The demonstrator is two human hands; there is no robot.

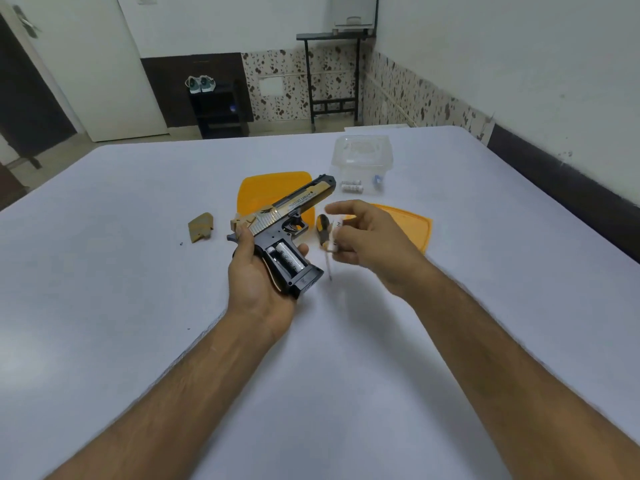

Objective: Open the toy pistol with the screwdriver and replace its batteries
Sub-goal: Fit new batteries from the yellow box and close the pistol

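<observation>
The left hand (pixel 258 271) holds the toy pistol (pixel 282 237) from below, the palm under the grip, the thumb at the back end and the fingertips curled up on the far side. It holds the pistol just above the counter (pixel 138 289) and turned on its side, I think so that the open grip faces up toward the person. The cover is off, and inside the grip lies a battery (pixel 289 260); there may be a second one beside it, but I cannot tell for sure.

Just right of the pistol is the right hand (pixel 367 237). It is blurred. Its fingers are half curled and seem to pinch a small white cylinder (pixel 336 233), probably a battery, while the first finger is stretched out. Whether this one goes in or comes out, I cannot say.

Between the pistol and the right hand lies the screwdriver (pixel 325 237), put down close by, probably because the unscrewing is finished. Left of the pistol rests the removed grip cover (pixel 201 227), with a tiny dark dot (pixel 181 243) near it, perhaps the screw.

Behind the pistol lie two orange lids (pixel 263 192). Further behind, to the right, stands a clear plastic box (pixel 362 161) with more batteries (pixel 351 186) inside.
</observation>
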